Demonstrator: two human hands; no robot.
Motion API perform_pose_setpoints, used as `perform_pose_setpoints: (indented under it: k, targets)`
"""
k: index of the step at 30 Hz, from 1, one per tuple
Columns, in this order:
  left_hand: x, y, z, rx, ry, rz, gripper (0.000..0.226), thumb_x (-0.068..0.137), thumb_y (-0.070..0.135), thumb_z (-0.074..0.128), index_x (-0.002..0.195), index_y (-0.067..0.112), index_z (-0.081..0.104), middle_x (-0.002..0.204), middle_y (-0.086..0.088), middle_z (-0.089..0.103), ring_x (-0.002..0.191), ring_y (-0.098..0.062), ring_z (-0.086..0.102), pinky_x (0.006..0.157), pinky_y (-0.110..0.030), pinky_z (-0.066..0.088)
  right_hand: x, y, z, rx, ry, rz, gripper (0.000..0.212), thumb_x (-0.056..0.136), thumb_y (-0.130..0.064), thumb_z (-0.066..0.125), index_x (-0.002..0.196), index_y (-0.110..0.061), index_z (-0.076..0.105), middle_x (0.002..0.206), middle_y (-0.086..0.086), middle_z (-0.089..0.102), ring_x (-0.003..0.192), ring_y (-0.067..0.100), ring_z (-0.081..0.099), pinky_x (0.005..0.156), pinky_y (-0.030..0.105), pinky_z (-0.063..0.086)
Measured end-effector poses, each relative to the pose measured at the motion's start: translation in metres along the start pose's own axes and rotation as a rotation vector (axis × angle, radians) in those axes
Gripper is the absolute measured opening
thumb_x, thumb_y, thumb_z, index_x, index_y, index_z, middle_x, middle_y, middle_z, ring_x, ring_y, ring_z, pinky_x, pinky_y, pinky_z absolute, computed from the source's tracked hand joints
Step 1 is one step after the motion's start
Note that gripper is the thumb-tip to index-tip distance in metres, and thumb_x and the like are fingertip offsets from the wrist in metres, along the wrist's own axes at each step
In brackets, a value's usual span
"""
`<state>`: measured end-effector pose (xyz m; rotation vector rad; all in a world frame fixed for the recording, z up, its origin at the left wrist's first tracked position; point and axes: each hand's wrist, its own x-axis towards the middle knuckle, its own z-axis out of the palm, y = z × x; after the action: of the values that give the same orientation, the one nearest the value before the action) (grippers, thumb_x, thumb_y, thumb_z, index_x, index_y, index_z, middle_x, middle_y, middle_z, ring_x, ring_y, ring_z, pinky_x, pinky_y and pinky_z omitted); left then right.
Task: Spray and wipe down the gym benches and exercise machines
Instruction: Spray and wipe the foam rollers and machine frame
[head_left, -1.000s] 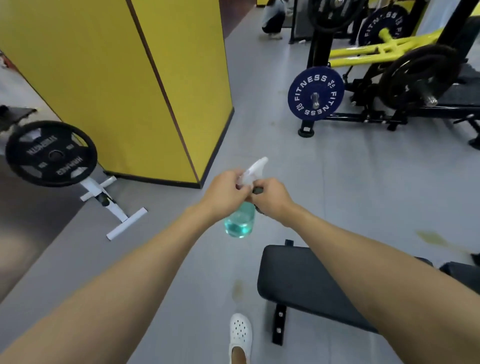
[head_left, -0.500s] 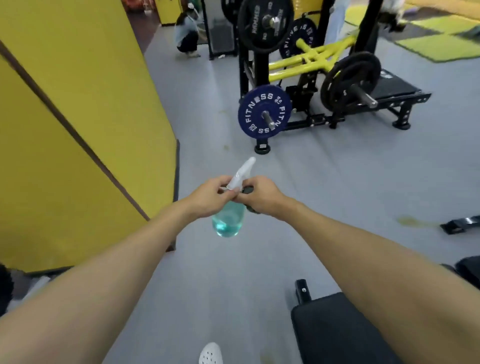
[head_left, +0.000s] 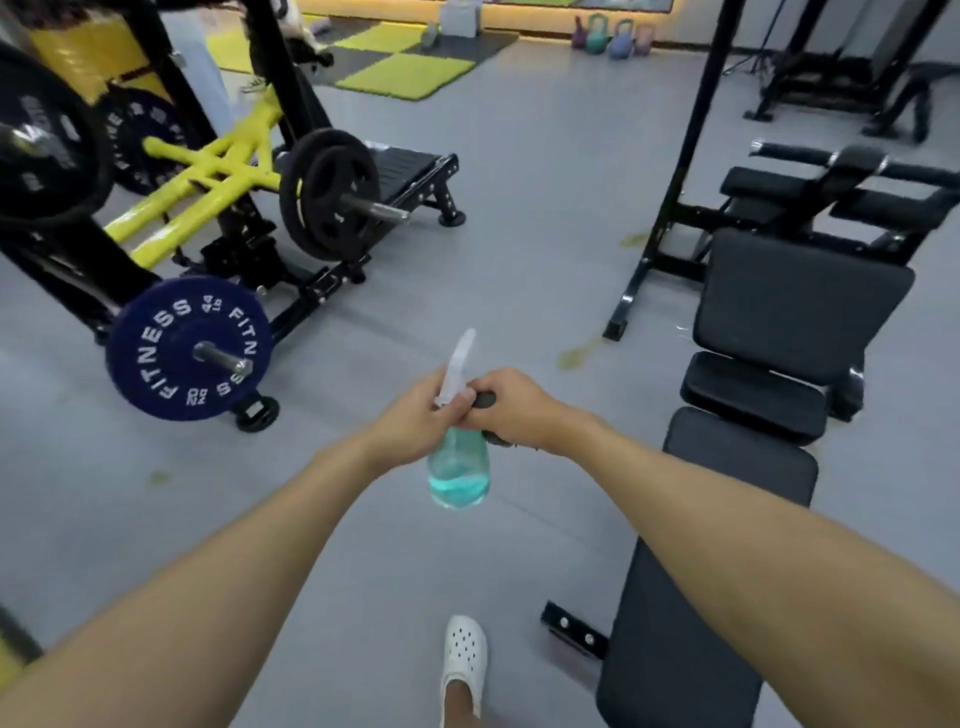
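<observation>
While left hand (head_left: 410, 422) grips bottle (head_left: 458, 470), bench (head_left: 737, 467) lies right.

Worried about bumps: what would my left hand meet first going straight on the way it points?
The left hand grips the spray bottle, so that first; just past its neck, likely the right hand holding a dark item.

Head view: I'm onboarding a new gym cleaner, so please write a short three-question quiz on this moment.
1. True or false: nobody is holding the spray bottle.
2. The black bench lies on the person's: A) left B) right C) far side of the room.
3. Which word is printed on the blue weight plate?
Key: 1 false, the left hand and right hand both grip it; 2 B; 3 FITNESS.
</observation>
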<state>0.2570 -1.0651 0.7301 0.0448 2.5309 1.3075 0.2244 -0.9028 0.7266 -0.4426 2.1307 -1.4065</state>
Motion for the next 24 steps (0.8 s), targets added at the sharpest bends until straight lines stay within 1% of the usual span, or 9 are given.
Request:
perform_pose_setpoints:
  k: [3,5,7,10,12,15,18,21,24]
  targets:
    - [0.078,-0.002,-0.029,0.033,-0.099,0.025,0.028,0.105,0.034,0.045,0.13,0.022,0.054,0.113,0.014,0.066,0.102,0.008,0.06,0.085,-0.012,0.047,0.049,-0.011,-0.036,-0.012,0.015,0.091,0.009,0.091,-0.013,0.067,0.088,-0.005,0.066,0.05,-0.004,0.038,0.042,0.013,0.032,0.037,0.019,0.026]
    - [0.118,0.004,-0.046,0.019,-0.14,0.046,0.028,0.105,0.034,0.046,0.131,0.025,0.051,0.111,0.021,0.062,0.1,0.015,0.056,0.079,-0.007,0.043,0.076,-0.022,-0.055,-0.025,0.03,0.117,0.012,0.093,-0.015,0.066,0.086,-0.005,0.064,0.049,-0.004,0.037,0.041,0.013,0.031,0.037,0.018,0.025]
    - [0.163,0.011,-0.063,0.01,-0.154,0.061,0.024,0.104,0.036,0.048,0.126,0.026,0.052,0.106,0.024,0.061,0.101,0.01,0.059,0.075,-0.007,0.041,0.107,-0.032,-0.077,-0.023,0.079,0.121,0.013,0.093,-0.015,0.064,0.085,-0.005,0.063,0.051,0.0,0.038,0.041,0.013,0.031,0.036,0.018,0.025]
    - [0.235,0.026,-0.083,0.007,-0.158,0.111,0.022,0.101,0.039,0.052,0.12,0.028,0.052,0.103,0.026,0.059,0.104,-0.005,0.06,0.08,-0.017,0.042,0.153,-0.042,-0.118,-0.026,0.159,0.127,0.011,0.094,-0.015,0.062,0.085,-0.01,0.063,0.055,0.007,0.042,0.041,0.013,0.034,0.036,0.019,0.027]
    - [0.289,0.042,-0.093,0.005,-0.177,0.151,0.021,0.101,0.039,0.053,0.119,0.028,0.05,0.103,0.025,0.058,0.102,-0.005,0.059,0.078,-0.015,0.041,0.186,-0.044,-0.151,-0.007,0.235,0.133,0.01,0.094,-0.016,0.062,0.092,-0.007,0.065,0.059,0.01,0.044,0.046,0.017,0.036,0.036,0.021,0.027]
    - [0.374,0.067,-0.103,-0.027,-0.224,0.224,0.022,0.101,0.034,0.054,0.118,0.021,0.05,0.102,0.014,0.06,0.096,-0.006,0.06,0.072,-0.012,0.041,0.237,-0.045,-0.204,0.049,0.365,0.131,0.011,0.093,-0.01,0.06,0.082,-0.013,0.063,0.062,0.011,0.043,0.05,0.019,0.037,0.037,0.022,0.027]
    - [0.459,0.093,-0.106,-0.048,-0.3,0.289,0.027,0.102,0.039,0.053,0.12,0.021,0.047,0.1,0.013,0.06,0.092,-0.002,0.06,0.073,-0.014,0.043,0.282,-0.047,-0.259,0.124,0.491,0.12,0.014,0.093,-0.006,0.06,0.08,-0.011,0.063,0.063,0.01,0.042,0.05,0.017,0.037,0.039,0.021,0.029]
    - [0.537,0.122,-0.1,-0.006,-0.374,0.348,0.03,0.1,0.048,0.053,0.113,0.021,0.05,0.094,0.011,0.061,0.088,-0.006,0.059,0.075,-0.023,0.045,0.311,-0.044,-0.313,0.156,0.623,0.17,0.011,0.091,-0.005,0.061,0.082,-0.01,0.063,0.064,0.011,0.042,0.05,0.018,0.038,0.038,0.02,0.029]
    - [0.615,0.158,-0.075,0.057,-0.468,0.399,0.033,0.099,0.051,0.051,0.109,0.019,0.053,0.096,0.007,0.062,0.089,-0.013,0.06,0.077,-0.029,0.046,0.323,-0.026,-0.371,0.246,0.799,0.239,0.017,0.094,-0.005,0.059,0.08,-0.015,0.059,0.06,0.008,0.044,0.042,0.012,0.038,0.035,0.017,0.028]
